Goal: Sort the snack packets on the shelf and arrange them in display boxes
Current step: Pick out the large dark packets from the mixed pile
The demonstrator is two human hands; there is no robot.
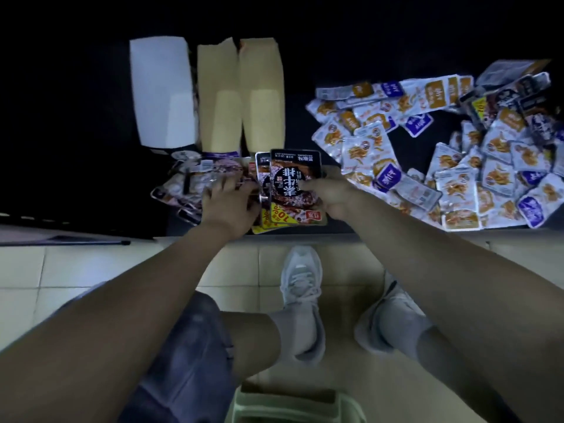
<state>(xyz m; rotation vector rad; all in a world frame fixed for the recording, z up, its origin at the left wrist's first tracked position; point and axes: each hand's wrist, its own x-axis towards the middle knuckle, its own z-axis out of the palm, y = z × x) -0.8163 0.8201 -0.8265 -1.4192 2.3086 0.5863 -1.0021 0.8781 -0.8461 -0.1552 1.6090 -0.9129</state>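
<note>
dark packets [294,184] fanned, pinched in my right hand [332,196] | left hand [229,206] splayed flat on purple packets [195,178] | risk: loose fan slides off shelf [300,132], near side

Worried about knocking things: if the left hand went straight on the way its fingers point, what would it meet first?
Probably the pale purple packets at the fingertips of the left hand, then the left brown display box behind; depth unclear.
</note>
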